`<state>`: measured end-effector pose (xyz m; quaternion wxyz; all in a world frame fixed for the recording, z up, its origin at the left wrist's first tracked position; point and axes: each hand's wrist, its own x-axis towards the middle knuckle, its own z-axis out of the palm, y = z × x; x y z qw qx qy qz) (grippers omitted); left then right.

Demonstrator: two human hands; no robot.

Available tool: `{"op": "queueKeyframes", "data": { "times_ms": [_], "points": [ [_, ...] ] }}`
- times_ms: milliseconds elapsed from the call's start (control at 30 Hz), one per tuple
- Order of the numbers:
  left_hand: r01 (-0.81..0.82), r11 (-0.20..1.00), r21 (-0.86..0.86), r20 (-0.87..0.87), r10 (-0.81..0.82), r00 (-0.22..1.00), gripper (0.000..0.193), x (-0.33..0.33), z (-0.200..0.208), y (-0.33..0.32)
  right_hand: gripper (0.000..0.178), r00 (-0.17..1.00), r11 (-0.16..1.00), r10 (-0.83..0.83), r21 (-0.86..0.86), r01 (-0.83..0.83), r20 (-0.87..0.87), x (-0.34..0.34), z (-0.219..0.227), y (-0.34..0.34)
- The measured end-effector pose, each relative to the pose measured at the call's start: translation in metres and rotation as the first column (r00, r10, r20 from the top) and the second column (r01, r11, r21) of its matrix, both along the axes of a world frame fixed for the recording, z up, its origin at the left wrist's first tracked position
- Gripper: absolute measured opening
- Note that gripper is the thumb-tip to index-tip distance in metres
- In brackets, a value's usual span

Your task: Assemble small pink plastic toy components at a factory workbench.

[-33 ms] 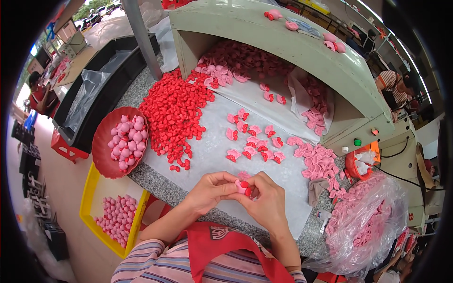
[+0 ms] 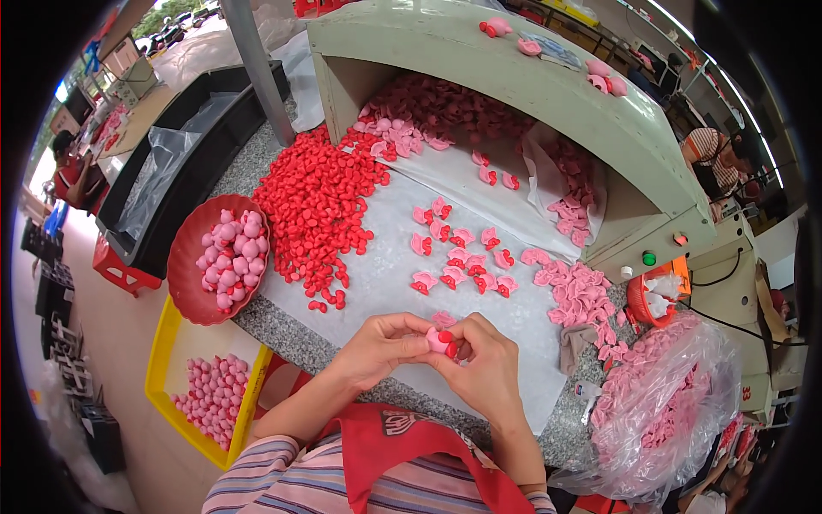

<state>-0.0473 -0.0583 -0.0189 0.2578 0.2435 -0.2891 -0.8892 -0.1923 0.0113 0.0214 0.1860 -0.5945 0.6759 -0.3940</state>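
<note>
Near the table's front edge, my left hand [image 2: 384, 349] and my right hand [image 2: 481, 349] meet over a small pink and red plastic toy piece [image 2: 437, 341]. Both hands pinch it between thumb and fingers, the left on its pink side and the right by the red part. Just beyond my fingertips lies a loose pink piece [image 2: 443, 318]. Farther off, several pink shells with red parts attached [image 2: 454, 275] are spread on the white sheet [image 2: 368, 283]. A big heap of small red parts [image 2: 312, 206] lies to the left, and pink shells [image 2: 575, 291] are piled to the right.
A red bowl [image 2: 181, 291] of rounded pink-red pieces stands at left, above a yellow-rimmed tray [image 2: 158, 368] holding more. A pale green metal housing [image 2: 479, 38] arches over the table's far side. At right are a clear plastic bag [image 2: 711, 368], grey cloth [image 2: 576, 347] and red basket [image 2: 638, 301].
</note>
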Motion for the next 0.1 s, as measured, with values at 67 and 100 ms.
{"op": "queueKeyframes", "data": {
  "times_ms": [67,100],
  "points": [
    [0.029,0.986,-0.161,0.044,-0.022,0.999,0.017,0.0051,-0.0027,0.0002,0.028,0.999,1.000,0.030,-0.003,-0.030,0.026,0.0003,-0.0034,0.0015],
    [0.032,0.986,-0.162,0.046,-0.024,0.999,0.017,0.0052,-0.0024,0.0002,0.026,0.999,0.999,0.044,-0.010,-0.044,0.027,0.0003,-0.0035,0.0014]
  ]
}}
